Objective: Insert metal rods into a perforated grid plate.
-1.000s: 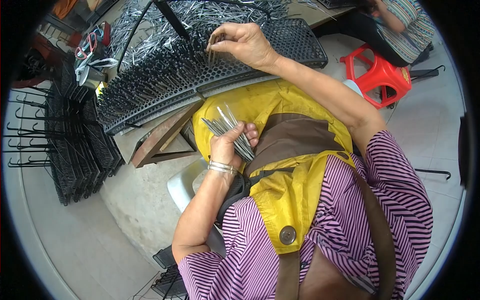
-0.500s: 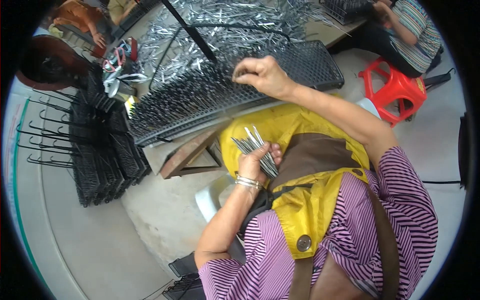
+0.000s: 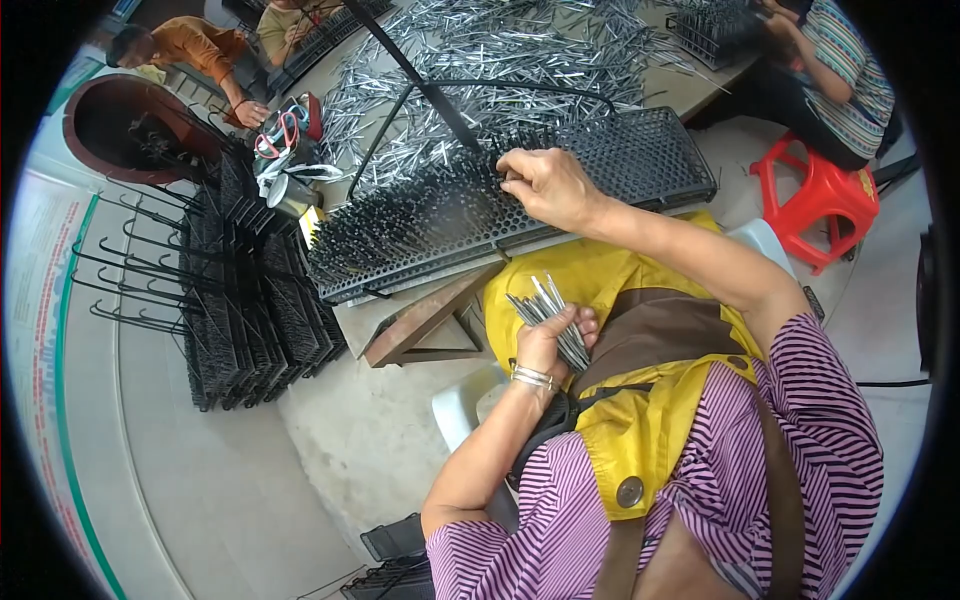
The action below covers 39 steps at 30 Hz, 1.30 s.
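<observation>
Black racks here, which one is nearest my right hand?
The long perforated rack partly filled with dark upright pieces, right by your right hand; the stacked racks at left and the upper-right rack are farther away.

No wording or number legible. Wall, far left: pale poster [image 3: 50,300], green border [image 3: 68,330] down one side. Lines of small red print run along it near the border, with fainter grey-blue printing beside them. Lettering too small and blurred to make out; sheet bends with the lens and runs into the dark rim. Right side: red stool [image 3: 838,192] bears a small yellowish patch [image 3: 866,182], possibly a label. Any marking on that too small to read.
</observation>
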Each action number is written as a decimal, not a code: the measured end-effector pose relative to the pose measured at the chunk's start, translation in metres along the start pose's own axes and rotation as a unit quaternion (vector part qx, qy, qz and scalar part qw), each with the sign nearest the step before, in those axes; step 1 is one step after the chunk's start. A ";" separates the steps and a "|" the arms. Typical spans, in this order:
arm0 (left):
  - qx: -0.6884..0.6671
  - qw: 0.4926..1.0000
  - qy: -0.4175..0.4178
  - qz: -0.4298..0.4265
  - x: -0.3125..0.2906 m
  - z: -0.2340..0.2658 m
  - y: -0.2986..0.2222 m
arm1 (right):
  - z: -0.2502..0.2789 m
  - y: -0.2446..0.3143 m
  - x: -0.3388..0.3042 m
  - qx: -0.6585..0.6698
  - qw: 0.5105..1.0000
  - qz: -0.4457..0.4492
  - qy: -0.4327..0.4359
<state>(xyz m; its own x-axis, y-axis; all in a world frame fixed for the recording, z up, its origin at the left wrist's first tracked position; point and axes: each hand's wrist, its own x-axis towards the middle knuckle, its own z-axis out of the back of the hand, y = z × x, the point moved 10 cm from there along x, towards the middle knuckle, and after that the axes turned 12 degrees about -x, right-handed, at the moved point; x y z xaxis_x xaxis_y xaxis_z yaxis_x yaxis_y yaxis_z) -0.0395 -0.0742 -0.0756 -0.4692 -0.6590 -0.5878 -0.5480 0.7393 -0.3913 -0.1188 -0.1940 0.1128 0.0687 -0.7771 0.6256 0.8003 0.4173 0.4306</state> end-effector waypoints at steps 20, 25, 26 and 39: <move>0.008 0.998 0.065 0.001 0.003 -0.008 0.003 | -0.005 0.014 -0.007 -0.107 0.981 0.154 -0.053; 0.007 0.997 0.074 0.013 0.002 -0.014 0.005 | 0.020 -0.004 -0.003 -0.062 0.995 0.059 -0.049; 0.000 0.997 0.081 0.007 0.002 -0.014 0.004 | 0.028 -0.009 -0.007 -0.009 0.997 0.042 -0.070; 0.057 0.983 0.171 -0.040 -0.010 -0.040 0.000 | -0.040 -0.016 -0.151 0.459 0.753 -0.333 0.334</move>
<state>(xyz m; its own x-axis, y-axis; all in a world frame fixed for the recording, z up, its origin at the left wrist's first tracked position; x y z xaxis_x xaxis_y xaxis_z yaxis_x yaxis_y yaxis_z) -0.0623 -0.0728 -0.0418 -0.6431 -0.7098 -0.2876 -0.5208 0.6806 -0.5153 -0.1180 -0.1023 -0.0146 0.3640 -0.8935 -0.2629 0.0610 -0.2588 0.9640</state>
